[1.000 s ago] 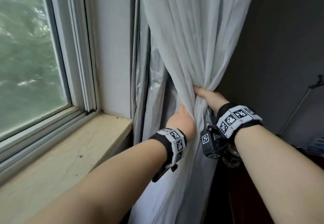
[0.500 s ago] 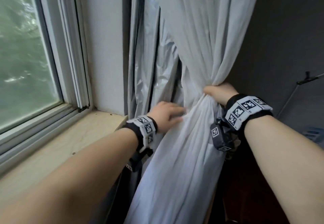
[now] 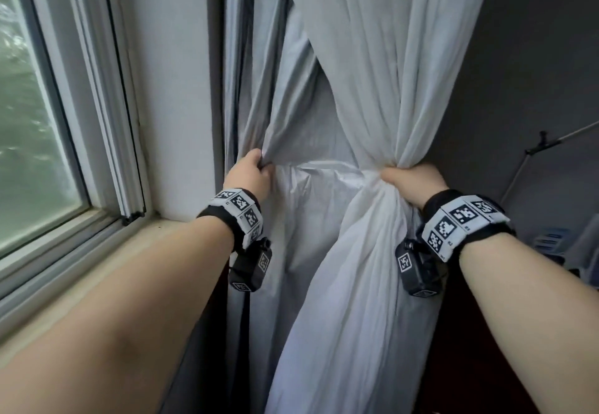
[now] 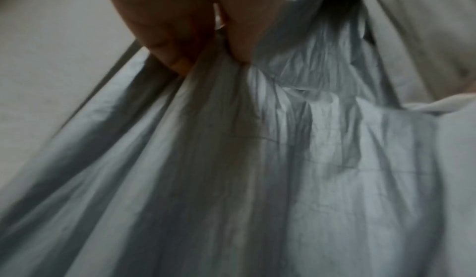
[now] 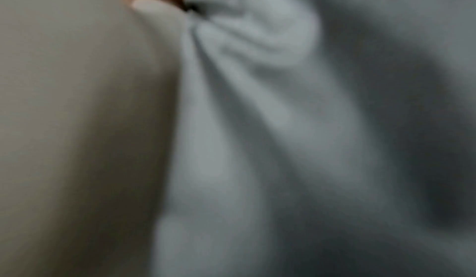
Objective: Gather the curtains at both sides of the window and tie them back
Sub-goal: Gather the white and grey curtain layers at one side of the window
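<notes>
A pale grey-white curtain [image 3: 382,56] hangs right of the window, with a shinier grey lining layer [image 3: 291,115] behind it. My right hand [image 3: 405,180] grips the gathered bunch of the front curtain at waist height. My left hand [image 3: 256,170] pinches a fold of the lining near the wall. The left wrist view shows the fingers [image 4: 175,37] closed on creased grey cloth [image 4: 283,139]. The right wrist view is blurred; a fingertip [image 5: 152,4] presses into bunched fabric [image 5: 257,37]. No tie-back is visible.
The window [image 3: 29,121] with its white frame fills the left. A pale wooden sill [image 3: 107,271] runs under my left forearm. A white wall strip [image 3: 175,89] stands between window and curtain. A dark wall and a thin metal rod [image 3: 551,141] lie at right.
My left hand left the front curtain, moved left toward the wall and took hold of the lining fold. My right hand kept its grip on the bunch and shifted slightly right.
</notes>
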